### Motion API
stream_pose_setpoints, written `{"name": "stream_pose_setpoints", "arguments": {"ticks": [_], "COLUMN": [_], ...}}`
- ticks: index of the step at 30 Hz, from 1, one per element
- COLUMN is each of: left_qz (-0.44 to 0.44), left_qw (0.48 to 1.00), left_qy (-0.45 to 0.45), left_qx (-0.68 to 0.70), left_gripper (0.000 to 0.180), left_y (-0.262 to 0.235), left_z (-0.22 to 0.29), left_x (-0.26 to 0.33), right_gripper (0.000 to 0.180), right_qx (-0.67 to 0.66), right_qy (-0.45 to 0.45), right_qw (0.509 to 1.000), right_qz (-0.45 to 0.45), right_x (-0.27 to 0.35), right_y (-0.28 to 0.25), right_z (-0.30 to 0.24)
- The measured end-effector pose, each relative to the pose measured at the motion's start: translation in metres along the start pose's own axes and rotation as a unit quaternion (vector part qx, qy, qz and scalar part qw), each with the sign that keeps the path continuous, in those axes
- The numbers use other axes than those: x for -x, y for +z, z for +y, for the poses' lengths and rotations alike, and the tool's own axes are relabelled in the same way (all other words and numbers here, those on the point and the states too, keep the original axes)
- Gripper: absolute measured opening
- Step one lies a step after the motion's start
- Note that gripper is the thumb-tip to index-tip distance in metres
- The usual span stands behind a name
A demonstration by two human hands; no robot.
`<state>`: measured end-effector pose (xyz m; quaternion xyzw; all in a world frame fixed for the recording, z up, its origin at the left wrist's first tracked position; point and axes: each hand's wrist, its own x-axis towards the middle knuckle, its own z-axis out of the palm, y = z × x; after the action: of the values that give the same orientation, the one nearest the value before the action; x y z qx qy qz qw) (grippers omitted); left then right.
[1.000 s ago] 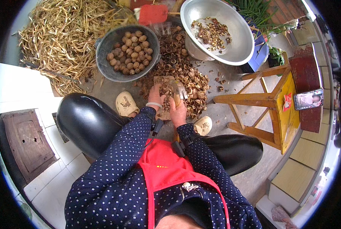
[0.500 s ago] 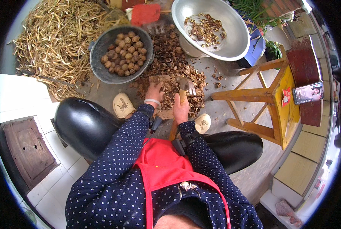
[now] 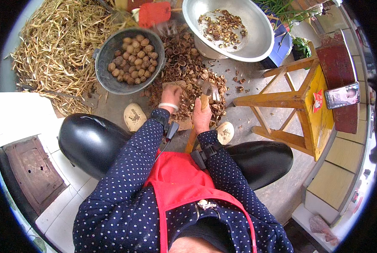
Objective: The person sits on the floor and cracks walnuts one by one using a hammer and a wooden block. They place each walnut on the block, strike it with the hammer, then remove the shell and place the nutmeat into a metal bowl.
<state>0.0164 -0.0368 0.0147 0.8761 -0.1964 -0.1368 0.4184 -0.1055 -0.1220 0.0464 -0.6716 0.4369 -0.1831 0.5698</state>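
My right hand (image 3: 201, 116) is wrapped around the wooden handle of a hammer (image 3: 205, 100), its metal head pointing away from me. To the left of it, my left hand (image 3: 170, 96) is curled above the near edge of a brown pile of cracked walnut shells (image 3: 188, 74). Its fingers are closed, and whatever they may hold is hidden. Beyond that hand stands a dark bucket (image 3: 99, 67) with several whole walnuts (image 3: 135, 59). Farther right, a silver metal basin (image 3: 260, 42) contains walnut kernels (image 3: 226, 29).
A heap of dry husks (image 3: 57, 50) lies far left. A yellow wooden stool (image 3: 308, 107) stands at right, with a phone (image 3: 342, 95) at its far edge. My cream shoes (image 3: 134, 117) flank the work spot. A red plastic piece (image 3: 154, 14) lies behind the bucket.
My left hand has lifted slightly away and its fingers look more curled. The hammer head has shifted a little to the right. The whole view has tilted slightly.
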Motion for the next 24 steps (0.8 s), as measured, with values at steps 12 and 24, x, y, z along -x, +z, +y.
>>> {"name": "stream_pose_setpoints", "arguments": {"ticks": [12,24], "left_qz": [-0.040,0.025], "left_qw": [0.993,0.995], "left_qy": [0.039,-0.087], "left_qx": [-0.109,0.031], "left_gripper": [0.017,0.011], "left_y": [0.025,0.019], "left_z": [-0.019,-0.019], "left_x": [0.031,0.013], "right_gripper": [0.035,0.036], "right_qx": [0.048,0.024], "right_qy": [-0.013,0.024], "right_qw": [0.999,0.999], "right_qz": [0.016,-0.001], "right_x": [0.000,0.005], "right_y": [0.001,0.000], "right_z": [-0.001,-0.020]}}
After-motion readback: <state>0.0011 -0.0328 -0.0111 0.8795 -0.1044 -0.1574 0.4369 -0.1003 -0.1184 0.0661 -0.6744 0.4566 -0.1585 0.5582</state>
